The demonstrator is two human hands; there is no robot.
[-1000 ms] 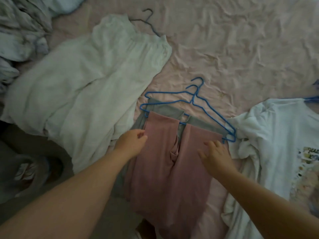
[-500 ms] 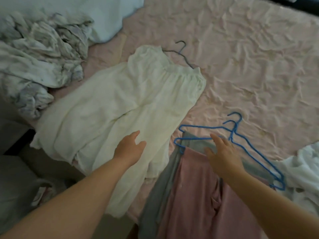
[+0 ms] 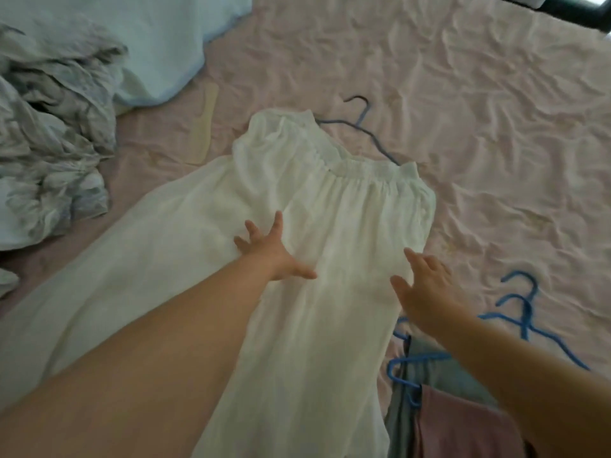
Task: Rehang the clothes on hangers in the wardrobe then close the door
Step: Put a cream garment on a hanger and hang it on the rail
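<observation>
A crumpled grey blanket (image 3: 49,153) lies at nine o'clock on the wrinkled pink bedsheet (image 3: 479,127). At centre the white dress (image 3: 330,226) lies flat on its hanger (image 3: 363,127); the left hand (image 3: 269,254) and right hand (image 3: 425,289) rest on it, fingers spread. Blue hangers (image 3: 515,312) with pink trousers (image 3: 463,424) lie at four o'clock.

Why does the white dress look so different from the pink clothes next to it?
The white dress is spread wide across the bed; the pink garment is narrower, at the bed's edge. The dress hides most of its hanger; the pink garment hangs below bright blue hangers in plain sight. Both are on hangers.
</observation>
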